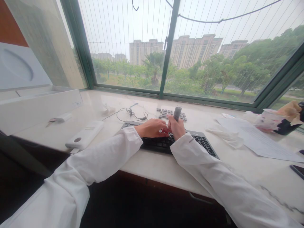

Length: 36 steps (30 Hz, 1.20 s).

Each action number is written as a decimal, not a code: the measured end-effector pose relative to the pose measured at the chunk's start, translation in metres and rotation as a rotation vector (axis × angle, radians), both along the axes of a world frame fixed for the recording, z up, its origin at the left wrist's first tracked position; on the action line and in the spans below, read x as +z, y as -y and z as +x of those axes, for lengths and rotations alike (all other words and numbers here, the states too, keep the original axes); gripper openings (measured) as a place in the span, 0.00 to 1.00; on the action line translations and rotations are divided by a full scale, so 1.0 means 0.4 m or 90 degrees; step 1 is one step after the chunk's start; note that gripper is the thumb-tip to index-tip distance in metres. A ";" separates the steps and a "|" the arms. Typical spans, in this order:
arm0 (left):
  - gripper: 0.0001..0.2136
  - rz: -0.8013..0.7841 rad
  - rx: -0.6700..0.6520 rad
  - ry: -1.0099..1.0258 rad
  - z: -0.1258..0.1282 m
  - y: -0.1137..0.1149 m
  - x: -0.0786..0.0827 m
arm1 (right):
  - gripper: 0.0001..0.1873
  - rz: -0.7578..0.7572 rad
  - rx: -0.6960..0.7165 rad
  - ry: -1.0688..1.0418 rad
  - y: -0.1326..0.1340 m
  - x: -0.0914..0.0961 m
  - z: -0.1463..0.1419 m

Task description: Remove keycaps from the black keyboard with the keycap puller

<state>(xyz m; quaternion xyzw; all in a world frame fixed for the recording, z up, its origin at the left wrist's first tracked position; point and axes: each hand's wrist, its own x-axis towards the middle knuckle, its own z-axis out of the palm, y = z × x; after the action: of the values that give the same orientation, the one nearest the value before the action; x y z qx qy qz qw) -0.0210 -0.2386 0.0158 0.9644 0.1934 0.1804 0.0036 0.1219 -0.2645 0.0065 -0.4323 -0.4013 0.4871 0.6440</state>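
A black keyboard (156, 145) lies at the front edge of the white table, with many keycaps off its right part. My right hand (177, 127) is closed around a screwdriver (177, 113) whose thick grey handle sticks up out of the fist; its lower end points down at the keys. From the left, my left hand (153, 128) rests over the keyboard, fingers bent and drawn together beside the screwdriver's lower end. What those fingertips pinch, if anything, is too small to tell. Loose keycaps (163, 111) lie in rows just behind the keyboard.
A thin black cable (128, 111) curls behind the keyboard's left end. Further left are a white power bank (84, 136) and a small white device (64, 117). Rightward lie crumpled tissue (225, 135), paper sheets (258, 139), a patterned cup (268, 120) and a phone (297, 171).
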 end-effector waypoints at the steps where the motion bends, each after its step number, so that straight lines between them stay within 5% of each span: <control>1: 0.10 0.003 0.001 0.000 0.000 0.000 0.000 | 0.23 0.014 -0.008 0.012 -0.001 -0.002 0.000; 12: 0.12 0.006 0.031 -0.018 0.001 0.007 0.006 | 0.26 -0.036 -0.030 -0.090 -0.028 0.006 0.029; 22: 0.11 0.024 0.000 -0.007 -0.004 0.003 0.003 | 0.24 0.053 -0.011 0.037 -0.007 -0.006 -0.002; 31: 0.10 0.003 0.035 0.006 0.000 0.001 -0.004 | 0.24 -0.034 -0.017 -0.096 -0.024 -0.002 0.016; 36: 0.09 -0.033 0.018 0.027 -0.001 -0.004 -0.006 | 0.26 0.064 -0.016 0.007 -0.004 -0.007 -0.009</control>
<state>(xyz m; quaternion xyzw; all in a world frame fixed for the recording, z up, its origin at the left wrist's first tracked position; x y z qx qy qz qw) -0.0214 -0.2371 0.0134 0.9572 0.2112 0.1954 0.0303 0.1184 -0.2628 0.0038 -0.4073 -0.4235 0.4557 0.6686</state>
